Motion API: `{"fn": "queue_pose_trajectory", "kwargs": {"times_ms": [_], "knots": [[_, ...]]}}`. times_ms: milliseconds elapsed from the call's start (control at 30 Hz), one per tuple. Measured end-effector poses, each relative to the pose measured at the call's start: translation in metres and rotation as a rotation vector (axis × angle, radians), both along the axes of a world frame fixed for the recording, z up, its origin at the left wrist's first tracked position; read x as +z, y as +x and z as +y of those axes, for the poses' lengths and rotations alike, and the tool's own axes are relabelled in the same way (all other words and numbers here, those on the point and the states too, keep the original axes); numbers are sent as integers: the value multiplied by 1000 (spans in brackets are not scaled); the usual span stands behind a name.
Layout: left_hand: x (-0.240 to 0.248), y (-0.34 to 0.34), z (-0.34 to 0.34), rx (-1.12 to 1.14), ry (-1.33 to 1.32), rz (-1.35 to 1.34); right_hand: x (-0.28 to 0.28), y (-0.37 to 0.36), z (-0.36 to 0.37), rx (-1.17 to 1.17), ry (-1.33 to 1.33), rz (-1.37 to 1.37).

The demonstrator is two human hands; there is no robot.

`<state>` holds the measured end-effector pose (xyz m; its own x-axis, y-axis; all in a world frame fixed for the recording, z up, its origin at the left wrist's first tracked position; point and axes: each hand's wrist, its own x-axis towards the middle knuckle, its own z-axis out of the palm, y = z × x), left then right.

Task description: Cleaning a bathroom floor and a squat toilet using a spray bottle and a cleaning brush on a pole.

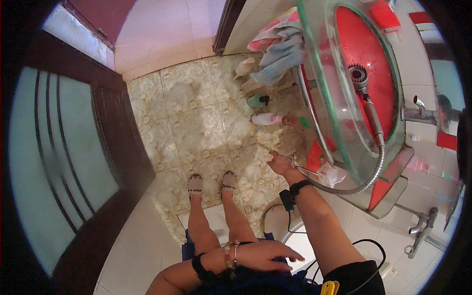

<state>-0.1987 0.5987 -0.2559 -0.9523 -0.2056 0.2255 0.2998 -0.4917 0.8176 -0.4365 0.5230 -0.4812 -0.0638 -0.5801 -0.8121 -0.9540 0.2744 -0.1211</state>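
Hose (pixel 368 184) curving from the red basin (pixel 355 37) to near the right hand (pixel 280 164), whose grip cannot be told, left hand (pixel 265 254) over the legs (pixel 200 221), fingers (pixel 291 252) spread, bottles (pixel 265 118) on the floor (pixel 194 135).

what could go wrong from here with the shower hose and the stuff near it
The hose runs close to the right hand; a snag might drag the shower head off the red basin. A careless reach could knock the white bottle on the floor. The black cable hanging from the wristband might catch on something.
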Motion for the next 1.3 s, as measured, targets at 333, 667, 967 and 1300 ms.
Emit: {"fn": "queue_pose_trajectory", "kwargs": {"times_ms": [333,667,967,1300], "knots": [[-144,83,-19,542,125,-765,-130,-134,-35,-321,-815,203],[-219,157,-82,1060,381,-1003,-173,-207,-94,-495,-702,-72],[-247,152,-104,1122,370,-1057,-174,-221,-117,-1227,-246,-197],[-232,143,-97,1015,386,-1086,-217,-202,-52,-346,-686,182]]}}
